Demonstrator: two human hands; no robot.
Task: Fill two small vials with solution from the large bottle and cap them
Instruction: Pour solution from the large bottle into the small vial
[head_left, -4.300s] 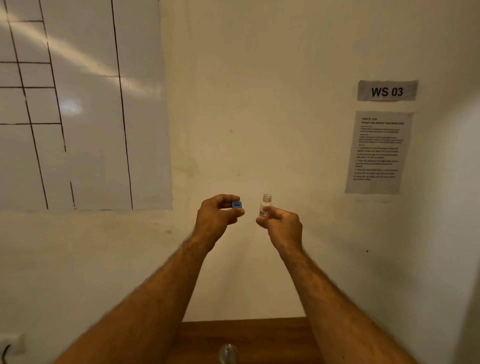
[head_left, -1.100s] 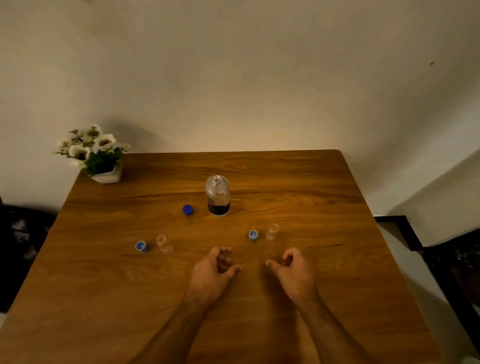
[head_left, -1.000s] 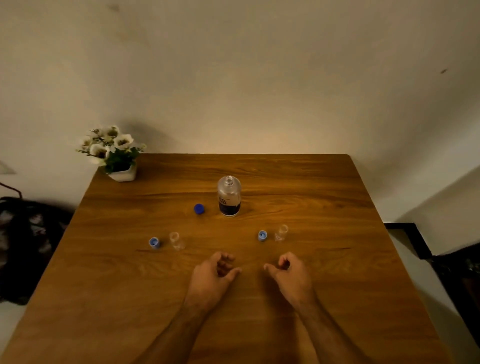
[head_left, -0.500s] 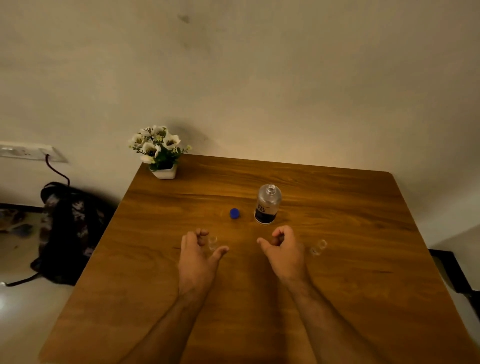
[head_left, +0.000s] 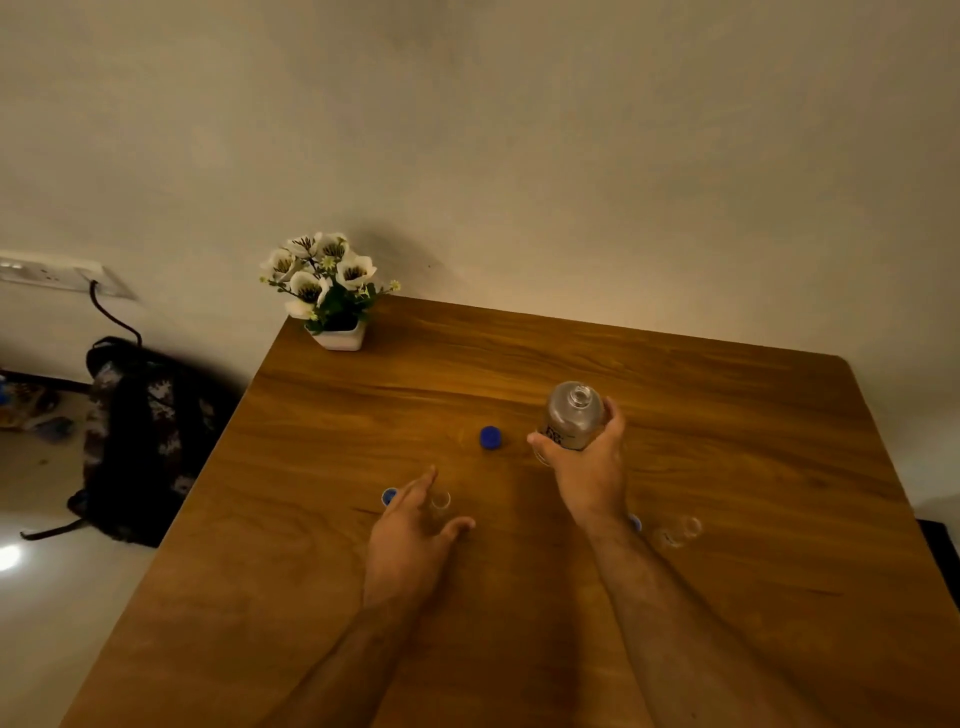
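The large clear bottle (head_left: 574, 415), uncapped and dark-labelled, stands mid-table with my right hand (head_left: 584, 470) wrapped around its lower part. Its blue cap (head_left: 490, 437) lies to its left. My left hand (head_left: 410, 535) is spread around a small clear vial (head_left: 440, 502), thumb on one side and fingers on the other; contact is unclear. A small blue cap (head_left: 388, 496) peeks out beside those fingers. The second vial (head_left: 688, 529) stands right of my right forearm, with its blue cap (head_left: 635, 523) half hidden by the arm.
The wooden table (head_left: 727, 597) runs to the wall. A white pot of white flowers (head_left: 332, 291) sits at its far left corner. A dark bag (head_left: 140, 436) rests on the floor to the left, below a wall socket (head_left: 57, 273) with a cable.
My right hand has reached forward and closed on the large bottle. My left hand has moved up around the left vial. The view has swung left.
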